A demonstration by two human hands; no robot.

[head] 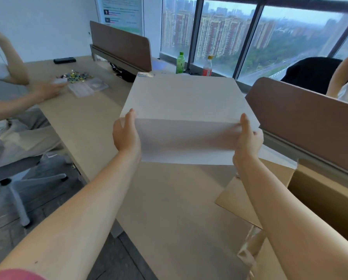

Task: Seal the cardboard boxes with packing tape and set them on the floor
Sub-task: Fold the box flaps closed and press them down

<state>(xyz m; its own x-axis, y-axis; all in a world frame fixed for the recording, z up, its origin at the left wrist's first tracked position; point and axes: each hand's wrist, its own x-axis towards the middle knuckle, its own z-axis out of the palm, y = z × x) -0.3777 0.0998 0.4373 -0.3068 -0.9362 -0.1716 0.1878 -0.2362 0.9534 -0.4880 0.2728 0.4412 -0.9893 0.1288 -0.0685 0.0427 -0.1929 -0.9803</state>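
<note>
A white box (185, 106) is held at the centre of the view, raised above the surface (169, 209). It is gripped at its near corners by both hands. The left hand (126, 136) is placed at the box's 8 o'clock corner, with the thumb laid over the top edge and the fingers hidden behind the side wall. The right hand (247, 138) is set at the 4 o'clock corner in the same way, thumb up on the top edge, fingers curled round the side. The top face of the box is seen closed; whether tape runs across it cannot be told. A tape roll (146, 74) is glimpsed just past the box's far left corner, at 11 o'clock.

An open brown box (320, 199) lies at 4 o'clock, its flaps spread on the surface. At 12 o'clock, by the window, a green bottle (180, 62) and a red bottle (207, 66) are stood near each other. At 9 o'clock a seated person's hand (47, 90) is stretched toward a clear tray (88, 87) and a pile of small parts (76, 76).
</note>
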